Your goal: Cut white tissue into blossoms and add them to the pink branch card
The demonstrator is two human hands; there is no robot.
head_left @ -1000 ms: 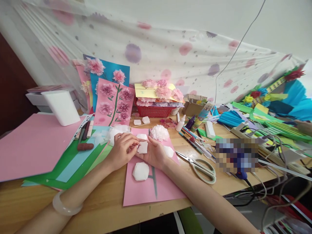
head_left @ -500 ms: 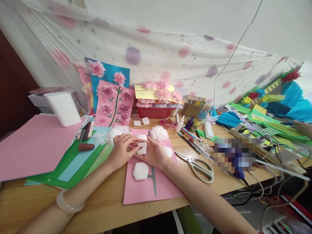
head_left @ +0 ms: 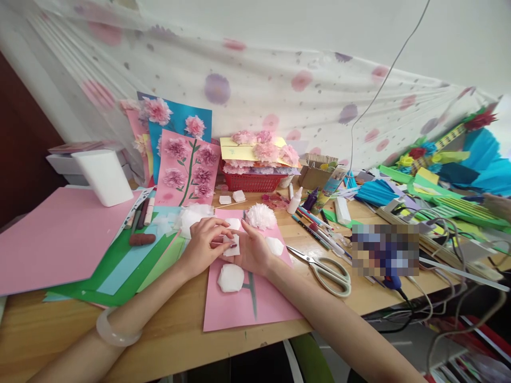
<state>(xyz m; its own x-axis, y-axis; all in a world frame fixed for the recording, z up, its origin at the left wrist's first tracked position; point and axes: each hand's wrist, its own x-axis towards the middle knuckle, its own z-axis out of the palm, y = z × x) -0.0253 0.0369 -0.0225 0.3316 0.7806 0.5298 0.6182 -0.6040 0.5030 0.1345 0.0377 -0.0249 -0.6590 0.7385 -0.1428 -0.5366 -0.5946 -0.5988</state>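
Observation:
A small white paper square (head_left: 231,245) lies between my two hands, over the pink sheet (head_left: 275,308). My left hand (head_left: 205,247) comes from the left, its curled fingers touching the square's face. My right hand (head_left: 255,250), palm turned up, supports the square against its fingers, with the thumb raised. On the pink sheet are a fluffy white paper flower (head_left: 261,216) at the top, a white round paper piece (head_left: 230,278) below my hands, another (head_left: 274,246) right of my right hand, and a painted grey-green stem (head_left: 253,298).
Scissors (head_left: 329,274) lie right of the sheet, near pens and a glue bottle (head_left: 294,202). Behind stand a red basket (head_left: 253,182) of paper flowers and a pink flower picture (head_left: 187,170). Green sheets (head_left: 91,284) lie left. Another person's hand (head_left: 497,206) shows at the far right.
My left fingers have shifted slightly over the white square, which sits a little lower and is tilted differently. My right hand has barely moved.

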